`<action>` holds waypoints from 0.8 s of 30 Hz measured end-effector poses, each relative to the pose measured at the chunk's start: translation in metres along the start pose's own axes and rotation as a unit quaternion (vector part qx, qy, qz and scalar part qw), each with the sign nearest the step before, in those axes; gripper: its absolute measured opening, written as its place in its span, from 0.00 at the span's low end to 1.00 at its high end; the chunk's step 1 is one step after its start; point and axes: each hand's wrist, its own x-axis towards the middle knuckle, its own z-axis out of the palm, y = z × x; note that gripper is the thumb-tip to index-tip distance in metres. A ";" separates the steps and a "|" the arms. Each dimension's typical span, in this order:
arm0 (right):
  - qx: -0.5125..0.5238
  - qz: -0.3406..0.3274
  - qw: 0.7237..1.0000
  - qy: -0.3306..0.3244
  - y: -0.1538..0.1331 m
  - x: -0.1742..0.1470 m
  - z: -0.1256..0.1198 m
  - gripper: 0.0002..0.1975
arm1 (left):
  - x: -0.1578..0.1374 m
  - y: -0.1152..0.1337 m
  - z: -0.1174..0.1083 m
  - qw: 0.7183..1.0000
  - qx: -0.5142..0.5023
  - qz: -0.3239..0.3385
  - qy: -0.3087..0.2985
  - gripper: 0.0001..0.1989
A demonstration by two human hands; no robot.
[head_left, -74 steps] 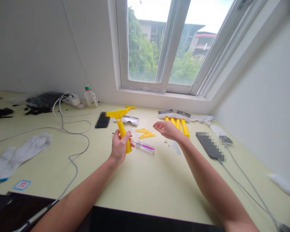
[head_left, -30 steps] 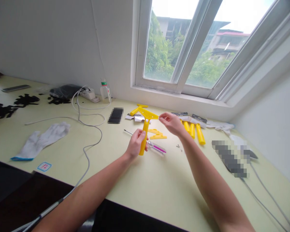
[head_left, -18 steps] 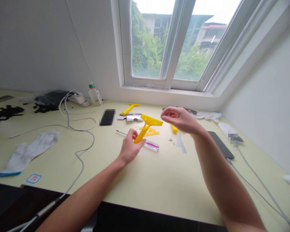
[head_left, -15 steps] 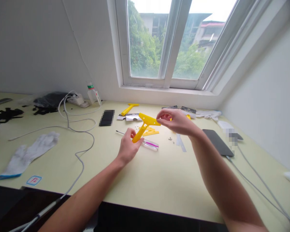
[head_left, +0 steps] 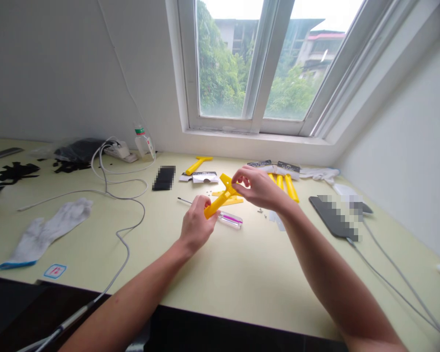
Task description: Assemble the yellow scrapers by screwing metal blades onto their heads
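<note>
My left hand (head_left: pixel 197 222) is wrapped round the handle of a yellow scraper (head_left: pixel 213 208), its T-shaped head raised toward the window. At the right side of that head, my right hand (head_left: pixel 256 188) has thumb and fingers pinched together, touching it; anything small between the fingertips is hidden. Below the scraper lies a screwdriver (head_left: pixel 230 220) with a clear and purple handle, its shaft passing behind my left hand. Flat yellow plastic pieces (head_left: pixel 234 200) rest behind it. Small screws (head_left: pixel 260 210) and a translucent strip (head_left: pixel 277 221) lie under my right forearm.
Another yellow scraper (head_left: pixel 195 166) lies at the back, with several yellow handles (head_left: pixel 290 188) by black-and-white packaging (head_left: pixel 288 169) at right. A dark phone-like device (head_left: pixel 330 215) trails a cable. White glove (head_left: pixel 47 232), grey cable (head_left: pixel 126 244) and bottle (head_left: pixel 143 144) are at left.
My right hand has moved inward along the scraper head and now covers its right part. The head has turned slightly. More yellow handles show behind my right hand.
</note>
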 end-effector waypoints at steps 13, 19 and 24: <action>0.141 0.045 0.989 0.022 0.006 0.005 0.019 0.10 | -0.001 -0.001 0.000 0.995 0.085 0.049 0.006 0.10; 0.193 0.069 0.979 0.006 0.009 0.006 0.023 0.11 | -0.002 -0.002 -0.001 0.989 0.133 0.069 0.008 0.10; 0.193 0.066 0.979 0.008 0.011 0.007 0.024 0.11 | -0.002 -0.002 0.000 0.985 0.151 0.082 0.005 0.10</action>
